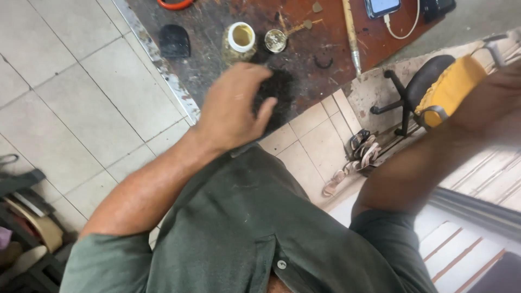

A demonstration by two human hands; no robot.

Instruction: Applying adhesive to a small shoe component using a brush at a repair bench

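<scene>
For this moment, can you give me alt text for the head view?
A person in a green shirt rests the left hand on a dark fuzzy clump on a stained workbench, beside an open white-rimmed jar. The blurred right hand is raised near a yellow shoe.

There is a single view, from a camera worn on the person's head. It looks steeply down along the chest, so the green shirt (244, 233) fills the lower middle of the frame at close range. The picture is rolled to one side: the tabletop (304, 59) runs slantwise across the top, and the tiled floor (70, 92) lies left and beneath it. The left hand (233, 106) sits near the centre, fairly close to the lens. The right hand (499, 97) is cut by the right edge and blurred, probably very near the camera.
</scene>
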